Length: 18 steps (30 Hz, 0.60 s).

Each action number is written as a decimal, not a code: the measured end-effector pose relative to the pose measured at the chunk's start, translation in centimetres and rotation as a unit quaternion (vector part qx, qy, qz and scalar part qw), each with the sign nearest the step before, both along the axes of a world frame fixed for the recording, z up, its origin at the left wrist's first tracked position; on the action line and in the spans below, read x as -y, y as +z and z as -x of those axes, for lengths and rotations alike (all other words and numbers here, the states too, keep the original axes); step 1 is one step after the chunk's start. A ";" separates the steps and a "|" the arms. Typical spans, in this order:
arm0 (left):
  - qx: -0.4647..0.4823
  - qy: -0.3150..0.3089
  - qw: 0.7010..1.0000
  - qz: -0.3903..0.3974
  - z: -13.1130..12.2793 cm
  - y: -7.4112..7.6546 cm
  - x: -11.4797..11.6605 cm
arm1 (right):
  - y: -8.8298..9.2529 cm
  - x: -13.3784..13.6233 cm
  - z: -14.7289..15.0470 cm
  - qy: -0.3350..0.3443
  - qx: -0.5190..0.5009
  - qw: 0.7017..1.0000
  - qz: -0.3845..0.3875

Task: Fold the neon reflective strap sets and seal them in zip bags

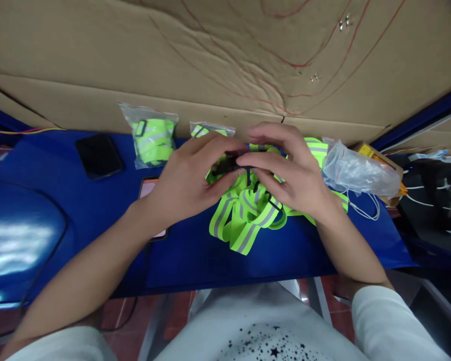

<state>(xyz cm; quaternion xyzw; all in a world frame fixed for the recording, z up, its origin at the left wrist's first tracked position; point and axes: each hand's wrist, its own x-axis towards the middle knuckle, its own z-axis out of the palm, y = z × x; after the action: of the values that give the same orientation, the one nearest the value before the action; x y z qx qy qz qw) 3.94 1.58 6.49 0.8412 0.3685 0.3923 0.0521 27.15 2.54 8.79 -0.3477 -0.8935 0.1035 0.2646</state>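
In the middle of the head view, a black buckle (229, 165) is pinched between the thumb and fingers of my left hand (190, 178). From the other side, my right hand (295, 170) has its index finger and thumb closed in at the right end of the buckle, with its other fingers curved above. Part of the buckle is hidden behind my fingers. Beneath both hands lies a loose heap of neon yellow-green reflective straps (244, 220) with grey stripes. A black strap slider (274, 203) shows on this heap.
A clear bag (154, 135) of folded straps leans at the back left, with another bag (212, 129) behind my left hand. A black phone (98, 156) and a second phone (147, 186) lie leftward. Plastic bags (361, 168) and a white cable (368, 213) are at right.
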 end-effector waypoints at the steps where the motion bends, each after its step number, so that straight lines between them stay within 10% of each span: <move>1: -0.034 0.022 0.999 -0.014 -0.1 -0.4 -0.1 | -0.5 -0.3 0.3 0.006 -0.006 1.000 -0.008; 8: -0.109 -0.017 0.994 0.027 -0.7 -3.2 -2.0 | -4.2 -2.8 0.4 0.035 0.065 0.996 0.059; 18: -0.001 -0.087 0.985 0.147 0.3 -3.2 -3.2 | -5.0 -2.9 0.7 0.007 0.127 0.989 -0.071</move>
<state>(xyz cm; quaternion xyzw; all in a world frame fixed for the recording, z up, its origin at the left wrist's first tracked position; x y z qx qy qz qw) 3.65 4.77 3.28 0.8538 0.3472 0.3271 0.2085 26.44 5.44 3.83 -0.3317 -0.9275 -0.0031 0.1722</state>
